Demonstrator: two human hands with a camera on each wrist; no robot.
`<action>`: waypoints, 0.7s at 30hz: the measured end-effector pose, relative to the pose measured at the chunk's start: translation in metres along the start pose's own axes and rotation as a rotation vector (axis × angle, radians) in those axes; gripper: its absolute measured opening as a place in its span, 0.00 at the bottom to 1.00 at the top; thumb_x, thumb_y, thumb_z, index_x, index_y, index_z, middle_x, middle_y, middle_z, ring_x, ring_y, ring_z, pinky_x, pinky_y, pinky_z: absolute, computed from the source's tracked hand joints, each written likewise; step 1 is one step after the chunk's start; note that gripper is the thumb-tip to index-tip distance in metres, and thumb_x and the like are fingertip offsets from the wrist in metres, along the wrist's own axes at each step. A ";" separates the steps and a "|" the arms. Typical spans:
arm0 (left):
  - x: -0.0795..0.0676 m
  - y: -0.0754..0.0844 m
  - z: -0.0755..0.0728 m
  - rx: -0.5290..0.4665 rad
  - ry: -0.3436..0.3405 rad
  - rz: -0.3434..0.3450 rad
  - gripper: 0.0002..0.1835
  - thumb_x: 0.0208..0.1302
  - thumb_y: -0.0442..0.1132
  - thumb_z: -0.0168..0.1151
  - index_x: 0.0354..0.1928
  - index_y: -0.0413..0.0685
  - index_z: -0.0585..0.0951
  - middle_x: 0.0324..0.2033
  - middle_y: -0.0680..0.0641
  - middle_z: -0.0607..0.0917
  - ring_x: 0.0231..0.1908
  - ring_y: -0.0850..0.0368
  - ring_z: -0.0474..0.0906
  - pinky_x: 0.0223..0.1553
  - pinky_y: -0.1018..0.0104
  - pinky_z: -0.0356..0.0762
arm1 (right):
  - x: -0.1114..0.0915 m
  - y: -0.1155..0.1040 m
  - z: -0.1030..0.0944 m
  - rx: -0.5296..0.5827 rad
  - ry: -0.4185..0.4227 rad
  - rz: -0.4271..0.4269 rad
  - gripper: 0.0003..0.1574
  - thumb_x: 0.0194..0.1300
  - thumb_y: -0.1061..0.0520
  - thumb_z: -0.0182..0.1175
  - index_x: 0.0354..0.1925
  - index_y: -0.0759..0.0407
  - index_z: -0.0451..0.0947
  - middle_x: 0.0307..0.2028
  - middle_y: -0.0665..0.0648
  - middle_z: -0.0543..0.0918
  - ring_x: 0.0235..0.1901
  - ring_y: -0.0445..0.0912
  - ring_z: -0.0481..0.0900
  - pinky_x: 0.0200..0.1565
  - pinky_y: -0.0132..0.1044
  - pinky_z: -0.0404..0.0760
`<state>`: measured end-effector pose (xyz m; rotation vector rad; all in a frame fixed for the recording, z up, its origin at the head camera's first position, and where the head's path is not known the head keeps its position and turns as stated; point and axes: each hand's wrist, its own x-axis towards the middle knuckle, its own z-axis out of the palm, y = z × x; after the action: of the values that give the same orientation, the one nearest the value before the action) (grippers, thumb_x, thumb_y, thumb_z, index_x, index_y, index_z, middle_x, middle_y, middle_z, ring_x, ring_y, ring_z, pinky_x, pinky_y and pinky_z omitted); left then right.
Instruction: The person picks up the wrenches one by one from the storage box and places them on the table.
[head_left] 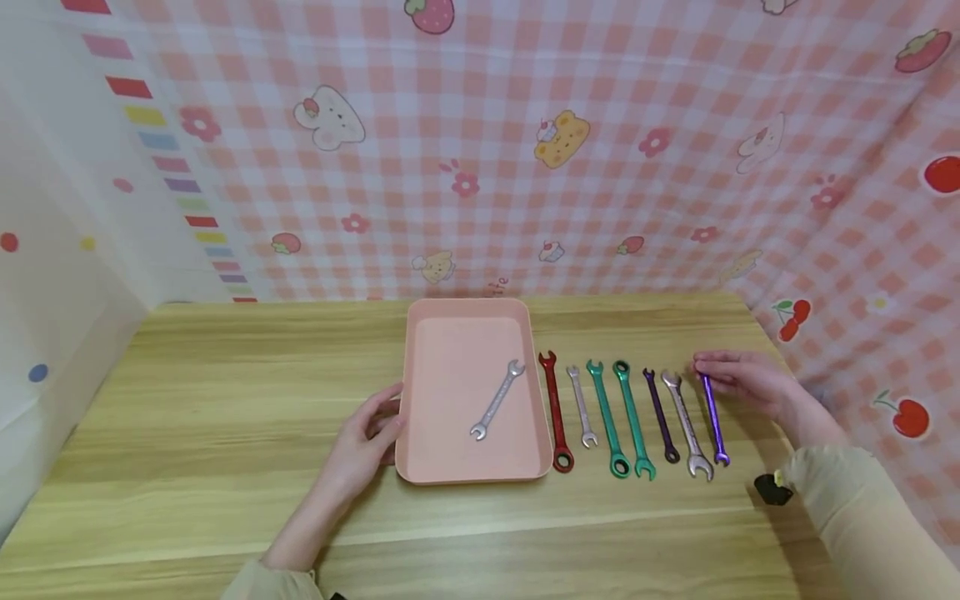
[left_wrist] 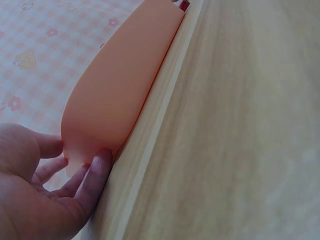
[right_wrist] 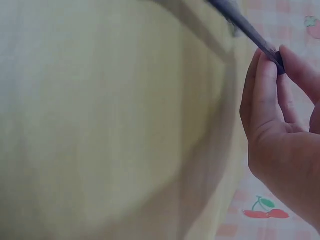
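Note:
In the head view my right hand (head_left: 742,382) pinches the upper end of a shiny purple wrench (head_left: 715,425) at the right end of a row of wrenches. The right wrist view has thumb and fingertips on the end of that wrench (right_wrist: 245,25), its shaft slanting over the tabletop. My left hand (head_left: 367,437) touches the left side of a pink tray (head_left: 472,473). Seen from the left wrist, the fingertips rest against the tray's outer wall (left_wrist: 117,75). A silver wrench (head_left: 497,402) lies diagonally inside the tray.
Between tray and right hand lie a red wrench (head_left: 555,408), a small silver wrench (head_left: 581,407), two green wrenches (head_left: 606,417), a dark purple wrench (head_left: 660,415) and a larger silver wrench (head_left: 686,423). The wooden table (head_left: 225,417) meets a checked cloth (head_left: 480,217) behind.

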<state>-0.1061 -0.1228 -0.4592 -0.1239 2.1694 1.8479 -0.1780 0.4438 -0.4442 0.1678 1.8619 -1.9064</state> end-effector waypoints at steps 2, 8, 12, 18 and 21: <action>0.000 0.000 -0.001 -0.002 0.001 -0.001 0.29 0.80 0.32 0.52 0.79 0.49 0.66 0.71 0.33 0.74 0.60 0.47 0.80 0.41 0.71 0.85 | 0.000 0.004 -0.002 -0.030 0.003 0.012 0.24 0.81 0.65 0.50 0.42 0.43 0.89 0.40 0.40 0.93 0.42 0.31 0.89 0.44 0.23 0.86; 0.000 0.000 -0.001 -0.006 -0.006 0.001 0.29 0.80 0.32 0.52 0.80 0.48 0.65 0.72 0.33 0.73 0.61 0.47 0.79 0.42 0.71 0.85 | -0.002 0.008 0.001 -0.096 0.018 -0.024 0.24 0.80 0.67 0.52 0.43 0.42 0.89 0.41 0.39 0.93 0.42 0.31 0.89 0.45 0.23 0.86; 0.000 0.000 -0.001 -0.003 -0.007 -0.001 0.29 0.80 0.32 0.52 0.80 0.49 0.65 0.72 0.33 0.73 0.61 0.46 0.79 0.42 0.71 0.85 | -0.003 0.008 0.009 -0.280 0.094 -0.053 0.14 0.78 0.63 0.58 0.48 0.49 0.88 0.39 0.34 0.91 0.42 0.28 0.87 0.45 0.22 0.86; 0.000 0.000 -0.001 0.001 -0.004 0.001 0.29 0.80 0.32 0.52 0.80 0.49 0.65 0.72 0.33 0.73 0.61 0.46 0.79 0.41 0.71 0.85 | -0.003 0.009 0.021 -0.635 0.238 -0.125 0.27 0.74 0.57 0.66 0.62 0.76 0.77 0.37 0.30 0.89 0.38 0.23 0.82 0.42 0.22 0.84; 0.000 0.000 -0.001 0.006 -0.005 0.002 0.29 0.80 0.32 0.52 0.80 0.49 0.65 0.72 0.33 0.74 0.61 0.45 0.79 0.41 0.71 0.85 | -0.003 0.010 0.025 -0.719 0.276 -0.165 0.27 0.72 0.59 0.67 0.60 0.77 0.78 0.41 0.46 0.93 0.38 0.22 0.82 0.41 0.21 0.84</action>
<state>-0.1062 -0.1240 -0.4585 -0.1158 2.1729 1.8406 -0.1652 0.4209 -0.4500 0.0404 2.6919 -1.2318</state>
